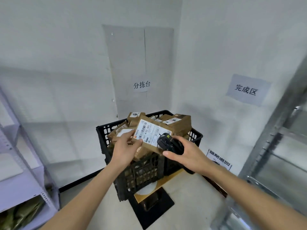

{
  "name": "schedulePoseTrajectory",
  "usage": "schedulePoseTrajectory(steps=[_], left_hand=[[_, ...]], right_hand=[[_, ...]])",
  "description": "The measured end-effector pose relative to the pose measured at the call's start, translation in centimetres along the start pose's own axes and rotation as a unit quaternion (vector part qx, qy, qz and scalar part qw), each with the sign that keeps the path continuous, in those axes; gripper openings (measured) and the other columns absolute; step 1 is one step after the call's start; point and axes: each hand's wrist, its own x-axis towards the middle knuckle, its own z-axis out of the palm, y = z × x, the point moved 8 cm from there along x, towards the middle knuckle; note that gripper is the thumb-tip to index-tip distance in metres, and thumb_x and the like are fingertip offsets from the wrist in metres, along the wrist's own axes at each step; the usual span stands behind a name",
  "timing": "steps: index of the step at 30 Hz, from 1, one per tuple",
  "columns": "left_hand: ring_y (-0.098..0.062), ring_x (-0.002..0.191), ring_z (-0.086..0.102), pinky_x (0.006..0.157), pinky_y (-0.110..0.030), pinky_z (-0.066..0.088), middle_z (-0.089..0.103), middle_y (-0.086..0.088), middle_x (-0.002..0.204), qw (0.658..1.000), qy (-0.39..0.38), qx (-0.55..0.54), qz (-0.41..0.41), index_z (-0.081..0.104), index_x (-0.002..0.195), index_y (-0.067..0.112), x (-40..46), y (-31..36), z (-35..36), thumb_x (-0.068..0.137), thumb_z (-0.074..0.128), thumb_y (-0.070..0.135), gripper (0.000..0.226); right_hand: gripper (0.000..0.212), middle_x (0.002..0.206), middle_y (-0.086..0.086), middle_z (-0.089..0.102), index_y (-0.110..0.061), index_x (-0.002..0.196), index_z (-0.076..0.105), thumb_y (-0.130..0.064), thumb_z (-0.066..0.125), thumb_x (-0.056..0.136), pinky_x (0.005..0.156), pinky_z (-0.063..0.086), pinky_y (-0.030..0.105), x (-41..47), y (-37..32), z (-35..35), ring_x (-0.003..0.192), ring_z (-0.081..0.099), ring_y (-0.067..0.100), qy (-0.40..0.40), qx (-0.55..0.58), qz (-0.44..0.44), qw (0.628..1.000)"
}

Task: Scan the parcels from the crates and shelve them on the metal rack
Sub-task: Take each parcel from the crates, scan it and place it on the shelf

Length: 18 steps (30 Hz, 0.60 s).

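Observation:
A brown cardboard parcel (150, 132) with a white barcode label is held up over a black plastic crate (142, 173). My left hand (125, 149) pinches the parcel's left edge. My right hand (187, 155) grips a black handheld scanner (167, 142), whose head points at the label and overlaps the parcel's right side. Several more brown labelled parcels (176, 122) are piled in the crate behind.
The crate stands on a small wooden-topped stand (172, 177) in a white corner. A metal rack (282, 146) rises at the right. A pale shelf unit (21, 171) with bagged goods stands at the left. Paper signs hang on the walls.

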Motion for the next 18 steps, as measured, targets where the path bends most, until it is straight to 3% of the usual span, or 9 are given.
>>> schedulePoseTrajectory(steps=[2,5,8,9,13,16,18], left_hand=[[-0.009,0.113,0.057,0.094,-0.025,0.046,0.061,0.009,0.122,0.999,-0.013,-0.009,0.042,0.059,0.136,0.02,-1.9,3.9,2.2,0.091,0.071,0.028,0.047],[0.005,0.103,0.057,0.085,-0.011,0.044,0.061,0.015,0.123,0.995,-0.064,-0.041,0.067,0.054,0.139,0.029,-4.1,8.9,5.8,0.091,0.071,0.033,0.05],[-0.001,0.108,0.063,0.096,-0.029,0.053,0.066,0.015,0.123,0.986,-0.121,-0.082,0.082,0.054,0.129,0.047,-6.3,13.5,10.0,0.09,0.072,0.039,0.044],[-0.002,0.107,0.064,0.094,-0.029,0.053,0.067,0.016,0.121,0.983,-0.131,-0.095,0.089,0.056,0.124,0.051,-7.0,14.9,11.1,0.089,0.074,0.039,0.041],[0.0,0.101,0.066,0.075,-0.009,0.05,0.069,0.012,0.117,0.963,-0.197,-0.146,0.115,0.06,0.127,0.038,-11.0,21.4,17.0,0.092,0.07,0.034,0.037],[-0.009,0.104,0.067,0.088,-0.026,0.055,0.071,0.007,0.113,0.949,-0.244,-0.162,0.12,0.062,0.126,0.041,-13.2,24.7,21.1,0.092,0.069,0.04,0.035],[-0.009,0.099,0.067,0.088,-0.031,0.054,0.071,0.002,0.11,0.94,-0.271,-0.167,0.122,0.063,0.128,0.038,-14.8,26.9,23.8,0.091,0.071,0.039,0.038]], right_hand=[[0.08,0.13,-0.023,0.062,-0.034,0.148,0.049,-0.062,0.08,0.08,0.106,0.049,0.028,-3.6,0.5,-3.6,0.12,0.06,-0.002,0.028,-0.008,0.002,1.0],[0.079,0.129,-0.023,0.065,-0.036,0.144,0.053,-0.067,0.08,0.076,0.106,0.05,0.027,-8.7,1.2,-8.9,0.117,0.062,-0.004,0.064,-0.018,0.012,0.998],[0.065,0.116,-0.027,0.066,-0.041,0.135,0.054,-0.061,0.081,0.08,0.095,0.051,0.02,-14.2,2.3,-14.0,0.101,0.064,-0.012,0.093,-0.035,0.036,0.994],[0.06,0.113,-0.027,0.067,-0.043,0.132,0.054,-0.059,0.082,0.081,0.092,0.051,0.02,-15.7,2.7,-15.4,0.097,0.064,-0.013,0.104,-0.04,0.044,0.993],[0.073,0.122,-0.023,0.068,-0.039,0.138,0.054,-0.073,0.075,0.077,0.1,0.053,0.026,-23.3,4.2,-21.7,0.109,0.065,-0.006,0.16,-0.088,0.069,0.981],[0.08,0.125,-0.021,0.066,-0.035,0.145,0.05,-0.074,0.073,0.078,0.098,0.051,0.024,-28.6,4.8,-25.3,0.112,0.064,-0.002,0.186,-0.119,0.094,0.971],[0.088,0.13,-0.019,0.066,-0.035,0.146,0.049,-0.081,0.069,0.074,0.102,0.051,0.03,-32.2,5.3,-27.5,0.116,0.063,0.002,0.208,-0.135,0.119,0.961]])
